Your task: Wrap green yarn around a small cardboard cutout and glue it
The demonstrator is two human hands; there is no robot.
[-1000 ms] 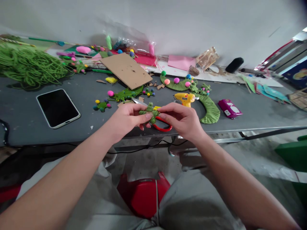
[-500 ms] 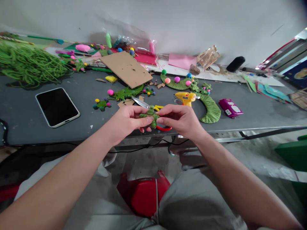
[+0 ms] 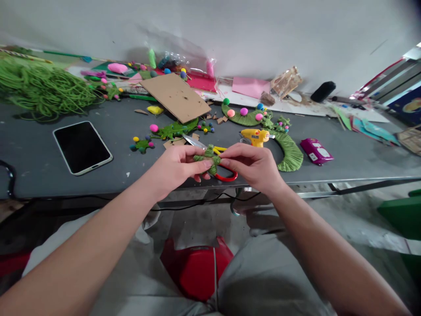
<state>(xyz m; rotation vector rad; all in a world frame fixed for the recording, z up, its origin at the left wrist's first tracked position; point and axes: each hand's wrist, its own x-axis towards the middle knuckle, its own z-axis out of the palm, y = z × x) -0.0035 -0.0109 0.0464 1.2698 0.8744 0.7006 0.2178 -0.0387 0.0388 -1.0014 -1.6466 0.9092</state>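
Observation:
Between my hands is a small star wrapped in green yarn (image 3: pixel 209 153), held above the table's front edge. My left hand (image 3: pixel 179 169) pinches its left side between thumb and fingers. At its right point, the thumb and index finger of my right hand (image 3: pixel 251 164) are closed on the star. Scissors with red and yellow handles (image 3: pixel 228 176) lie right behind and below it, partly covered by my hands. Beyond my right hand sits a yellow glue gun (image 3: pixel 255 137), beside a green yarn-wrapped wreath (image 3: pixel 290 152) with coloured pompoms on its far part.
A phone (image 3: pixel 82 147) lies at the left, before a heap of green yarn (image 3: pixel 42 90). Cardboard (image 3: pixel 176 97) lies behind my hands. Small pompom-decorated stars (image 3: pixel 142 145) are nearby. A purple packet (image 3: pixel 316 151) is at the right. A red stool (image 3: pixel 199 270) shows below.
My right fingers have shifted slightly to the right along the star, so more of it shows. My left hand keeps its pinch. The whole view has shifted slightly.

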